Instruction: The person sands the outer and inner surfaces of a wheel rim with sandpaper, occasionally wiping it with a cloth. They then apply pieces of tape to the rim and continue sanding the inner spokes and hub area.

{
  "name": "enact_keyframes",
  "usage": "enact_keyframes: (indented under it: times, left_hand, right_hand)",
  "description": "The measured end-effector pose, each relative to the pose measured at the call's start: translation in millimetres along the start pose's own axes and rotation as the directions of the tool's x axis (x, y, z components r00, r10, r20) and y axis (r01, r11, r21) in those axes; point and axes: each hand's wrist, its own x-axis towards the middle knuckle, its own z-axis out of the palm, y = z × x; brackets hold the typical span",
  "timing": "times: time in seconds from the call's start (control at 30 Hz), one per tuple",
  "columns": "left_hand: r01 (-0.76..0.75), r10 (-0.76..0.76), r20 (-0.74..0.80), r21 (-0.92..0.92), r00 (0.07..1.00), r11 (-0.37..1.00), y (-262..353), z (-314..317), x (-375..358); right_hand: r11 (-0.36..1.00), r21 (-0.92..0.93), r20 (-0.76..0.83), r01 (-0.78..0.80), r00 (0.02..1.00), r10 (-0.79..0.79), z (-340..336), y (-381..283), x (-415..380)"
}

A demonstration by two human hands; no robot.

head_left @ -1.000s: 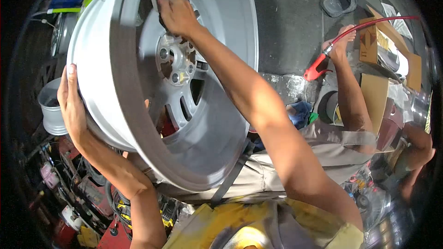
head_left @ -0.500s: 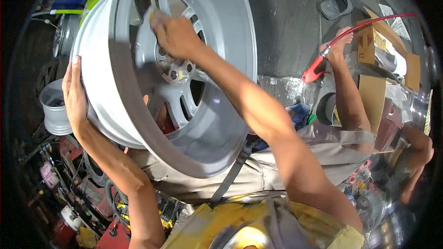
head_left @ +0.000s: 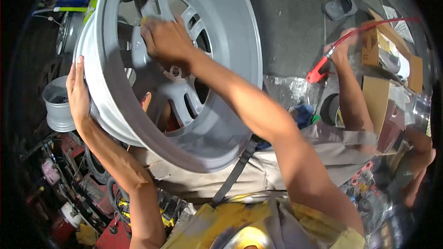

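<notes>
A large grey wheel rim [head_left: 230, 41] stands tilted over my lap, its hollow side facing me. Against the outer wall at the rim's left edge, my left hand [head_left: 78, 92] lies flat with its fingers stretched upward. My right hand [head_left: 166, 41] reaches inside the rim, near the spokes above the hub [head_left: 175, 74]. Its fingers are curled, and a small yellowish bit shows at the fingertips; what it is cannot be made out.
A red air blow gun [head_left: 318, 71] on a red hose is at the right, beside a bare foot. Cardboard boxes [head_left: 374, 97] and a slipper [head_left: 340, 8] lie beyond. A smaller rim [head_left: 60, 110] and red tools [head_left: 113, 235] are at the left.
My right hand has moved slightly down within the rim, now turned with its back toward me. The rim appears shifted and tilted a little; my left hand stays on its side.
</notes>
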Motion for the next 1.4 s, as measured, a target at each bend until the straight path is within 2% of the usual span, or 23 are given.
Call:
enact_keyframes:
  times: [0.07, 0.1, 0.17, 0.23, 0.27, 0.33, 0.4, 0.47, 0.5, 0.53, 0.6, 0.63, 0.73, 0.8, 0.83, 0.87, 0.9, 0.93, 0.97, 1.07, 1.2, 1.27, 1.4]
  left_hand:
    - [0.011, -0.011, 0.009, -0.052, 1.0, 0.999, 3.2, -0.1, -7.3]
    - [0.044, -0.047, -0.076, -0.044, 0.996, 0.998, 10.7, 6.1, -12.7]
    - [0.036, -0.035, 0.016, -0.076, 0.999, 0.996, 13.8, 3.8, -8.9]
    - [0.052, -0.052, 0.008, -0.076, 0.999, 0.996, 6.0, 3.0, -3.4]
    - [0.02, -0.021, -0.007, -0.014, 1.0, 1.0, 1.2, 1.9, -1.7]
    - [-0.008, 0.01, -0.031, 0.052, 0.999, 0.999, 2.9, 1.2, -3.8]
    - [-0.001, 0.0, -0.046, -0.023, 0.999, 1.0, 7.1, 3.6, -9.8]
    - [-0.014, 0.013, -0.019, -0.048, 1.0, 0.999, -1.3, -2.0, -6.9]
    - [-0.002, 0.001, -0.007, -0.049, 1.0, 0.999, 1.7, -1.8, -6.6]
    - [0.009, -0.008, 0.007, -0.054, 1.0, 0.998, 5.3, 0.4, -5.9]
    - [0.001, 0.0, 0.012, -0.046, 1.0, 0.999, 5.2, 2.3, -3.2]
    - [-0.006, 0.006, -0.009, -0.047, 1.0, 0.999, -4.9, 1.1, -0.9]
    - [0.027, -0.027, -0.01, -0.014, 1.0, 1.0, -10.7, -1.7, -6.2]
    - [0.078, -0.082, -0.076, -0.052, 0.994, 0.996, -8.6, -1.4, -7.8]
    - [0.05, -0.052, -0.079, -0.033, 0.996, 0.998, -8.0, -2.8, -5.8]
    - [0.035, -0.035, -0.066, -0.011, 0.997, 0.999, -8.7, -2.7, -8.7]
    - [0.047, -0.05, -0.085, -0.036, 0.995, 0.998, -5.2, 0.2, -11.5]
    - [0.054, -0.06, -0.099, -0.064, 0.993, 0.997, -1.7, 2.9, -11.3]
    - [0.05, -0.057, -0.101, -0.065, 0.993, 0.997, -3.5, 3.9, -8.4]
    - [0.069, -0.084, -0.113, -0.129, 0.99, 0.989, -7.9, -1.1, -10.2]
    - [0.157, -0.169, -0.033, -0.227, 0.985, 0.961, -1.9, 0.7, -15.5]
    - [0.166, -0.177, -0.05, -0.178, 0.983, 0.97, 2.6, 1.6, -17.9]
    - [0.212, -0.223, -0.059, -0.142, 0.973, 0.967, 6.0, 3.0, -17.8]
  right_hand:
    - [0.98, 0.006, 0.043, -0.196, 0.98, 0.196, 24.5, 11.5, 35.9]
    - [0.983, 0.011, 0.05, -0.185, 0.982, 0.184, 26.3, 9.0, 40.8]
    - [0.959, 0.064, 0.115, -0.277, 0.956, 0.269, 23.1, 8.4, 43.1]
    - [0.995, -0.032, 0.185, -0.092, 0.978, 0.097, -4.4, -12.6, -2.1]
    - [0.996, -0.021, 0.183, -0.092, 0.979, 0.095, -3.3, -22.5, -20.0]
    - [0.944, -0.157, -0.13, 0.29, 0.941, -0.311, 0.9, -31.7, -43.0]
    - [0.968, -0.063, -0.146, 0.242, 0.957, -0.249, 29.9, -35.3, -21.8]
    - [0.947, -0.2, 0.167, 0.251, 0.961, -0.22, 44.9, -32.0, 4.1]
    - [0.978, -0.157, 0.261, 0.141, 0.96, -0.096, 44.9, -36.8, 10.1]
    - [0.976, -0.164, 0.262, 0.14, 0.961, -0.093, 39.4, -35.4, 2.2]
    - [0.972, -0.041, 0.018, 0.232, 0.973, -0.232, 16.2, -33.4, -28.3]
    - [0.938, -0.185, 0.124, 0.293, 0.954, -0.274, -11.4, -33.5, -50.8]
    - [0.91, -0.275, 0.163, 0.311, 0.948, -0.275, -0.6, -35.8, -59.1]
    - [0.948, -0.155, 0.068, 0.276, 0.961, -0.269, 17.4, -36.7, -7.9]
    - [0.967, -0.202, 0.319, 0.154, 0.944, -0.083, 15.5, -43.6, 23.3]
    - [0.959, -0.281, 0.542, 0.034, 0.83, 0.129, 15.0, -49.1, 32.1]
    - [0.961, -0.275, 0.546, 0.022, 0.827, 0.137, 17.1, -46.3, 17.7]
    - [0.968, -0.193, 0.38, 0.158, 0.922, -0.075, 17.5, -37.2, -6.3]
    - [0.936, -0.144, 0.182, 0.321, 0.938, -0.294, 14.8, -27.7, -24.3]
    - [0.871, -0.173, 0.239, 0.459, 0.878, -0.415, -17.7, -34.2, -91.6]
    - [0.882, -0.072, 0.117, 0.467, 0.882, -0.457, 27.9, -59.7, -69.3]
    - [0.935, 0.106, 0.25, 0.338, 0.901, -0.355, 9.8, -87.2, -40.2]
    - [0.897, 0.037, 0.256, 0.441, 0.863, -0.435, -13.2, -20.2, -98.9]
